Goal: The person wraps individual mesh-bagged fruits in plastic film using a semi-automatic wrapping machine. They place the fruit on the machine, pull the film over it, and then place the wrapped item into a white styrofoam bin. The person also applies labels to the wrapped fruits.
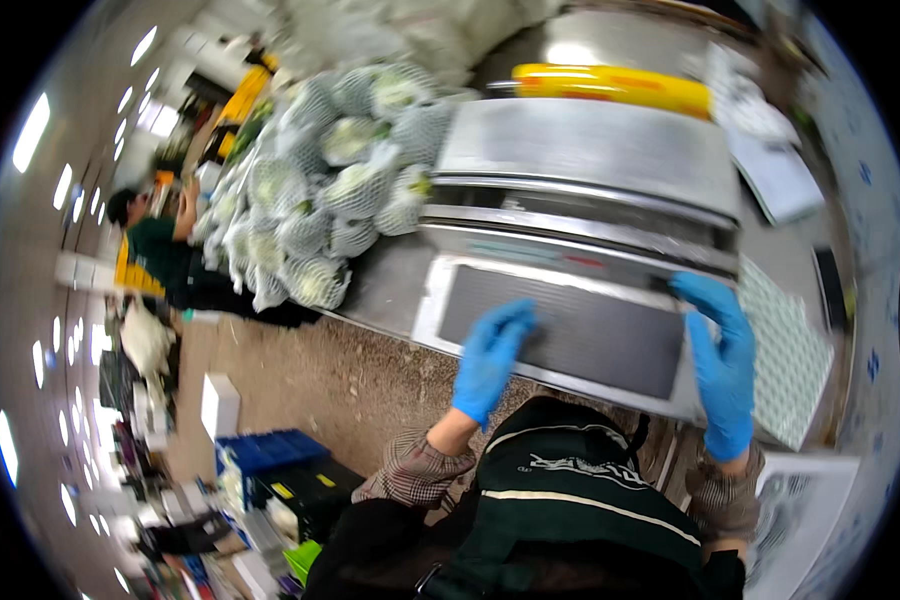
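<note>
My left hand (493, 360), in a blue glove, is over the front left part of a dark heating plate (570, 330) with its fingers bent together; nothing shows in it. My right hand (722, 367), also gloved in blue, is at the plate's right end, fingers apart and empty. The plate belongs to a metal film-wrapping machine (585, 142), with rollers behind the plate. A yellow roll of film (615, 86) lies at the machine's back. To the left, pale vegetables in white foam nets (307, 180) are heaped on the metal table.
A patterned sheet (784, 360) and a dark flat object (830, 289) lie at the right. A person (157, 240) in a dark green top stands beyond the pile. Blue (270, 450) and black crates (307, 487) and a white box (220, 405) are on the floor at lower left.
</note>
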Motion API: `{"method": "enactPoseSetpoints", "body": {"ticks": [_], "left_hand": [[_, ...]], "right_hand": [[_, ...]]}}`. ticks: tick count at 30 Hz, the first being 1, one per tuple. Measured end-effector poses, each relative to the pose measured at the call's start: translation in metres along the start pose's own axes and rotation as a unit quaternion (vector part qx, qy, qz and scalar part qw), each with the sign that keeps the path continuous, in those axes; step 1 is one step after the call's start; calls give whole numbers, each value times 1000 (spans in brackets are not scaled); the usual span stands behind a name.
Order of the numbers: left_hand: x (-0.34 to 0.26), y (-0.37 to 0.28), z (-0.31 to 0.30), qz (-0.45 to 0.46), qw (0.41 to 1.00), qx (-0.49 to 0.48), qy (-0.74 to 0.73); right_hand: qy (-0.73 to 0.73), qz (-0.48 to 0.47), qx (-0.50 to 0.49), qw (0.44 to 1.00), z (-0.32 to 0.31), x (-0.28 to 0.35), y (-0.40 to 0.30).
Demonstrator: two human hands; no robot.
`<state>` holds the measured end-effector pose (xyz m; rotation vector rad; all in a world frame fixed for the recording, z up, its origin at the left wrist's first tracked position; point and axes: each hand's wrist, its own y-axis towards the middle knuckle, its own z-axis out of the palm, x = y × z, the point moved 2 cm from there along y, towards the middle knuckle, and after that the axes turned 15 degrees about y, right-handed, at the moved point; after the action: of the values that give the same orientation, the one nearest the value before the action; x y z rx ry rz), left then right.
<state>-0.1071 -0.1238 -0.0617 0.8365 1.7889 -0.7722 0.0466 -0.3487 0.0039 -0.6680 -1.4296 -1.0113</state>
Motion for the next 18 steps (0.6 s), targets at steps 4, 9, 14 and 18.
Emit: {"method": "enactPoseSetpoints", "body": {"ticks": [4, 9, 14, 18], "left_hand": [[74, 48, -124, -126, 951, -239, -152], [100, 162, -174, -251, 887, -211, -324], [152, 220, -181, -200, 836, -197, -472], [113, 179, -179, -232, 790, -95, -559]], "right_hand": [[-41, -163, 281, 945, 196, -22, 107], [-364, -187, 376, 831, 365, -108, 223], [-343, 3, 483, 806, 421, -135, 225], [-85, 1, 456, 886, 375, -80, 197]]}}
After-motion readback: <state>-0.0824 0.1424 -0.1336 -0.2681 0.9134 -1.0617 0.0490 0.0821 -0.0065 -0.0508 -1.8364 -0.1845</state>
